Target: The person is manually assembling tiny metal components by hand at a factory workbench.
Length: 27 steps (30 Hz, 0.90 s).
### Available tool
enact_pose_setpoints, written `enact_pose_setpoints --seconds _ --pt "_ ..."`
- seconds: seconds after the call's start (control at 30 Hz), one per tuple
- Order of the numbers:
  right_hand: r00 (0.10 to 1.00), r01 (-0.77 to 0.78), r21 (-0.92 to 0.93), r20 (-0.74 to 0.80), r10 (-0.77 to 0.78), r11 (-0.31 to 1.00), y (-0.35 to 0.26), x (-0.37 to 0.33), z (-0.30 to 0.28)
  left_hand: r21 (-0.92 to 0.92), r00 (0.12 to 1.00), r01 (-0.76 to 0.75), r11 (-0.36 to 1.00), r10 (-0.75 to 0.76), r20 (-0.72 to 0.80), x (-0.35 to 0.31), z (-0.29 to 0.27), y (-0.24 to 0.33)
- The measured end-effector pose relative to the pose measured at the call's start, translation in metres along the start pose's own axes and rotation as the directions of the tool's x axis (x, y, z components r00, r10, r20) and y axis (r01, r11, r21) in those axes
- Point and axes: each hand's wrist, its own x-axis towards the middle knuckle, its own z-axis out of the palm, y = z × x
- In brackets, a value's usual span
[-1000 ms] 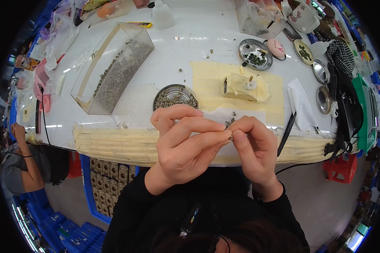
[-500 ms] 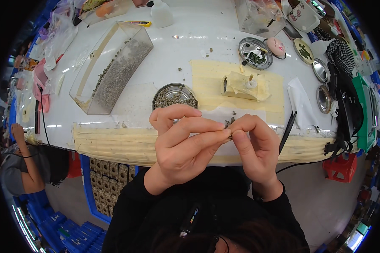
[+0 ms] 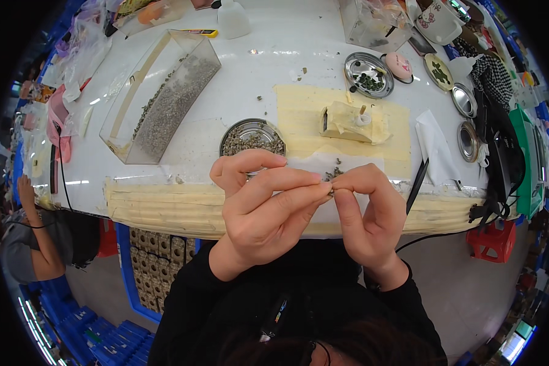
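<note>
Just past the table's front edge, my left hand [image 3: 265, 210] and my right hand [image 3: 372, 222] meet at the fingertips. Between them is a tiny dark metallic piece [image 3: 331, 191], mostly covered by the fingers, so its kind is not clear. My right thumb and index finger pinch it from the right. The left fingers close on it from the other side, with the little finger held apart. A small cluster of similar grey pieces [image 3: 333, 171] lies on white paper behind the fingertips. Beyond my left hand stands a round metal dish [image 3: 243, 129] of small grey pieces.
A clear box [image 3: 119, 125] of grey pieces stands at left. Behind my right hand is a taped block [image 3: 344, 128] with a peg. A metal dish [image 3: 355, 60] holds dark green pieces. Below the table are a blue crate [image 3: 123, 268] and a red stool [image 3: 494, 244]; a person [image 3: 39, 244] sits at left.
Both hands stay together at almost the same spot. The left fingers have shifted slightly left, and the right fingers have turned a little around the small piece.
</note>
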Motion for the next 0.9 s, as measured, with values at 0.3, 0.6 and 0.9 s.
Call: enact_pose_setpoints --seconds 0.3,0.6,0.9 --pt "0.898 0.383 -0.485 -0.004 -0.44 0.786 0.009 0.004 0.007 0.202 0.999 0.017 0.979 -0.023 0.028 0.0 0.002 0.008" --pt "0.993 -0.118 0.128 0.014 0.117 0.985 0.003 0.001 -0.001 0.056 0.999 0.014 0.998 -0.016 0.031 0.0 0.001 0.004" --pt "0.92 -0.389 0.424 0.145 0.363 0.818 -0.009 0.002 0.0 -0.059 1.0 0.015 0.998 -0.017 -0.026 0.0 0.003 -0.001"
